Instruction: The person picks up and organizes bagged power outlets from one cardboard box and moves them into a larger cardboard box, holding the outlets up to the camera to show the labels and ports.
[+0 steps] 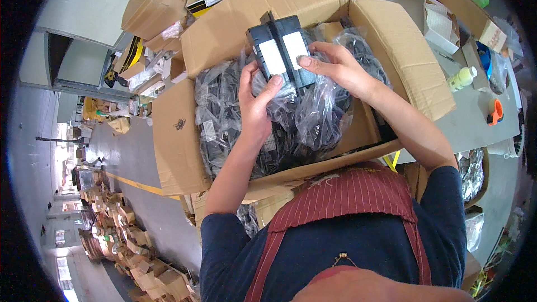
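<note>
Two hands lifting black adapters over a big open box

At centre frame, the cardboard box (179, 134) is brimming with bagged cables; left hand (254, 106) and right hand (335, 67) are each clenching the two adapters (279, 50) — stiff, probably light, slippery-looking, best gripped along their edges.

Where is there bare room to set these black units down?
Bare grey table lies right of the cardboard box, between the pale bottle and orange tool. The box is crowded with bagged black parts; the table's far end is cluttered.
</note>
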Demonstrator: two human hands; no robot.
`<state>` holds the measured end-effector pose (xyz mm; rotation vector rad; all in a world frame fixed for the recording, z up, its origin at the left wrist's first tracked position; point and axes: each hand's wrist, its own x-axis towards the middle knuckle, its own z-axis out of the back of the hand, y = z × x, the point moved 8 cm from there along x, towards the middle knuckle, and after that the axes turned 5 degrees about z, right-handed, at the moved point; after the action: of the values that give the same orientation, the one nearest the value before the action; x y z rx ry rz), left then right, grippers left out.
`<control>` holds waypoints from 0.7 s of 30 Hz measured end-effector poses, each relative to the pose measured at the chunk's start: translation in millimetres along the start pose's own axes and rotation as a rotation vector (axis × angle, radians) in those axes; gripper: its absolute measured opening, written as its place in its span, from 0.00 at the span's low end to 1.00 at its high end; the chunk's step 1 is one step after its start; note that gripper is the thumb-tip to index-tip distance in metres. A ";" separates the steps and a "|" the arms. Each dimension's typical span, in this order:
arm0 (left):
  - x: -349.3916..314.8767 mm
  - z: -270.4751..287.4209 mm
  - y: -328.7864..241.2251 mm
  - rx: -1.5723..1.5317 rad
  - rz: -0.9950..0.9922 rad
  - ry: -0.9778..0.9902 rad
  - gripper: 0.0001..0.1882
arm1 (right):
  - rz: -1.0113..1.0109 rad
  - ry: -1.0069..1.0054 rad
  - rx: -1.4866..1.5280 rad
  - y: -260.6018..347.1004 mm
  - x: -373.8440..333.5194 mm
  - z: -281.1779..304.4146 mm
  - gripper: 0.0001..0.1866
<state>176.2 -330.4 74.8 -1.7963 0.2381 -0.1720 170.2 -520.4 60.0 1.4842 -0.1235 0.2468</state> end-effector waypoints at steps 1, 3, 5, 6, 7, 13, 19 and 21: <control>1.1 0.9 -3.3 0.018 -0.031 0.000 0.24 | 0.017 -0.025 0.028 2.7 -0.7 0.7 0.34; 6.3 13.2 -8.3 -0.047 -0.011 -0.037 0.23 | 0.002 -0.016 0.190 10.4 -1.9 -1.4 0.33; 16.2 34.6 -18.7 -0.138 0.008 -0.037 0.21 | -0.046 -0.002 0.429 16.2 -3.2 -2.9 0.33; 19.0 40.5 -20.9 -0.203 0.001 -0.047 0.20 | -0.046 0.009 0.490 22.4 -4.3 -2.5 0.34; 20.6 40.6 -22.1 -0.273 0.033 -0.001 0.21 | -0.047 -0.009 0.533 25.6 -6.5 1.5 0.34; 24.6 18.5 -15.8 -0.656 0.060 0.334 0.25 | -0.013 0.094 0.911 38.8 -11.4 1.6 0.28; 6.8 21.5 13.6 -0.234 0.073 0.170 0.22 | -0.039 0.122 1.062 36.2 -11.9 1.3 0.28; 11.7 23.8 21.9 0.038 0.065 0.129 0.21 | -0.042 0.105 1.072 38.9 -12.5 1.8 0.27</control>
<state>191.8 -315.9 47.7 -1.7391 0.3826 -0.2446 148.9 -520.7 94.9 2.5270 0.1581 0.3849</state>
